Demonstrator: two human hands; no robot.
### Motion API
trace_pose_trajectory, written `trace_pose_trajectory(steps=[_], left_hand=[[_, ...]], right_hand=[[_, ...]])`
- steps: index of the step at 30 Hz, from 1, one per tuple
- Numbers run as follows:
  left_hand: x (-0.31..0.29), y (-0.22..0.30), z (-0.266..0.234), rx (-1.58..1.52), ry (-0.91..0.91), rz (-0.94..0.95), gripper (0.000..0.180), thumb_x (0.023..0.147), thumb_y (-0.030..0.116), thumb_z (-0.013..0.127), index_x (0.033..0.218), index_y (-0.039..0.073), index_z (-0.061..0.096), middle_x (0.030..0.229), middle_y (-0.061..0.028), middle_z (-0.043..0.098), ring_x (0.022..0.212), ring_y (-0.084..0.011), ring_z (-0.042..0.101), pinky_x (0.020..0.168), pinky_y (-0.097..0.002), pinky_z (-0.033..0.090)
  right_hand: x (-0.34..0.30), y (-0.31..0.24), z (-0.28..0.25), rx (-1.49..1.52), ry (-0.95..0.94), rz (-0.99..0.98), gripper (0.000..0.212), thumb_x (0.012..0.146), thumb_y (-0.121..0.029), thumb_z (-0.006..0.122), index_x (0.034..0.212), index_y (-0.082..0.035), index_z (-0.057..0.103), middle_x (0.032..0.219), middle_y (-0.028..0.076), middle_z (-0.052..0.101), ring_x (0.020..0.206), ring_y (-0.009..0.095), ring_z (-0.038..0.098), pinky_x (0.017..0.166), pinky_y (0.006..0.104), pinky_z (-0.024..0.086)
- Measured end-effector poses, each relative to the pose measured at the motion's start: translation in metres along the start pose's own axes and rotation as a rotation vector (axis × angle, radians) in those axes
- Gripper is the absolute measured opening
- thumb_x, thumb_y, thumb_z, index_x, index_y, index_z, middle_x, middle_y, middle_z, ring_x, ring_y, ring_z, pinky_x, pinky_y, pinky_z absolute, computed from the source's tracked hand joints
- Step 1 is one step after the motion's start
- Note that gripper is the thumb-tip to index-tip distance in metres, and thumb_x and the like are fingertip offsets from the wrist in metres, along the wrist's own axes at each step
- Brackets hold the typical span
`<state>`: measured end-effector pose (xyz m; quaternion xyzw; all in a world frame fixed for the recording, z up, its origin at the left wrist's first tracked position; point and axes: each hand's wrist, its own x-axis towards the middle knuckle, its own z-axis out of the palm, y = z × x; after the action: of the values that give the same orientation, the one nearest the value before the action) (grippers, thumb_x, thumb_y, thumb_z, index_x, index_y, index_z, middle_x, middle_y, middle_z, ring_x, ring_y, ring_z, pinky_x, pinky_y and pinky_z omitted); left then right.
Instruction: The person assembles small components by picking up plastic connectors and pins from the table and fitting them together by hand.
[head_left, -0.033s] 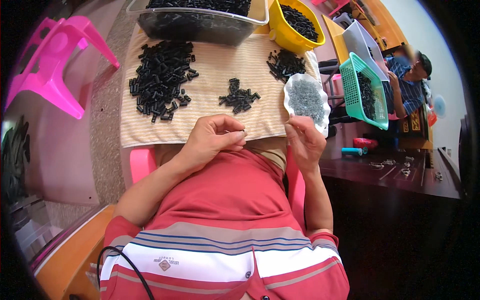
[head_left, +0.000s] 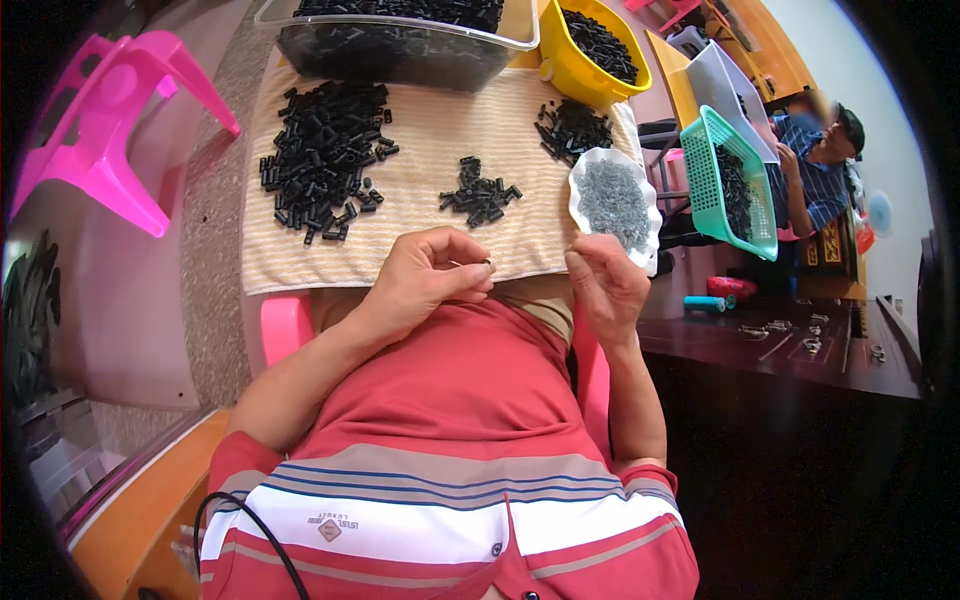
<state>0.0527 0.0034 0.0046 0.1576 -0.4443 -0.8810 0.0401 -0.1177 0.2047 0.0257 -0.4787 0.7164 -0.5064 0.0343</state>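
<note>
My left hand (head_left: 428,272) is closed in a pinch just off the towel's front edge. A small dark piece peeks out between its thumb and fingertips, mostly hidden. Close to the near rim of a white scalloped plate (head_left: 652,228), my right hand (head_left: 608,280) has thumb and forefinger pressed together; whatever lies between them is too small to make out. Many tiny clear or silvery pieces (head_left: 612,196) fill that plate. A small heap of short black tubular parts (head_left: 480,193) lies beyond my left hand, with a much larger heap (head_left: 322,155) farther left.
A striped towel (head_left: 420,125) covers the table. Behind stand a clear bin (head_left: 400,62) and a yellow tub (head_left: 590,92) of black parts, near another black pile (head_left: 574,130). At right, a person (head_left: 820,170) sits by a green basket (head_left: 745,235). A pink stool (head_left: 105,120) stands left.
My right hand has shifted very slightly to the left and toward me. My left hand stays in place, still pinching.
</note>
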Motion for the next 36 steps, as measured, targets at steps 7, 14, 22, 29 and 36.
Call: trace_pose_trajectory(steps=[7,14,22,29,36], left_hand=[[-0.001,-0.004,0.0,-0.001,0.011,0.034,0.019,0.088,0.005,0.073,0.104,-0.002,0.067,0.094,-0.0085,0.071,0.082,-0.0141,0.069,0.076,-0.0261,0.057],[0.0,-0.004,-0.001,0.047,-0.016,0.044,0.02,0.088,0.004,0.072,0.106,-0.003,0.067,0.094,-0.0084,0.071,0.083,-0.0125,0.068,0.076,-0.0259,0.058],[0.001,-0.004,-0.003,0.016,-0.083,0.056,0.025,0.085,0.0,0.073,0.106,0.001,0.06,0.096,-0.0057,0.068,0.084,-0.0124,0.067,0.074,-0.0267,0.057],[0.002,-0.007,-0.005,-0.03,-0.115,0.037,0.026,0.084,-0.001,0.074,0.105,0.001,0.059,0.094,-0.0046,0.066,0.082,-0.0119,0.067,0.073,-0.0262,0.057],[0.002,-0.006,-0.005,-0.056,-0.125,0.042,0.022,0.086,-0.003,0.072,0.103,-0.001,0.059,0.09,-0.0076,0.068,0.079,-0.0128,0.067,0.071,-0.0267,0.059]], right_hand=[[0.001,-0.021,0.021,0.349,-0.127,0.228,0.015,0.085,0.011,0.067,0.1,0.006,0.068,0.098,0.013,0.068,0.095,0.019,0.063,0.088,0.0295,0.049],[0.011,-0.023,0.033,0.397,-0.217,0.221,0.017,0.085,0.011,0.065,0.102,0.006,0.069,0.1,0.015,0.069,0.093,0.019,0.065,0.086,0.0289,0.051],[0.012,-0.017,0.038,0.434,-0.335,0.183,0.016,0.085,0.003,0.072,0.101,0.006,0.07,0.099,0.015,0.069,0.09,0.018,0.065,0.077,0.0273,0.051],[0.014,-0.014,0.036,0.39,-0.404,0.165,0.015,0.086,0.001,0.073,0.099,0.005,0.07,0.095,0.014,0.069,0.085,0.018,0.065,0.073,0.0273,0.051],[0.02,-0.025,0.037,0.17,-0.42,-0.085,0.017,0.087,-0.001,0.071,0.103,0.001,0.07,0.093,0.014,0.068,0.08,0.023,0.067,0.068,0.03,0.052]])
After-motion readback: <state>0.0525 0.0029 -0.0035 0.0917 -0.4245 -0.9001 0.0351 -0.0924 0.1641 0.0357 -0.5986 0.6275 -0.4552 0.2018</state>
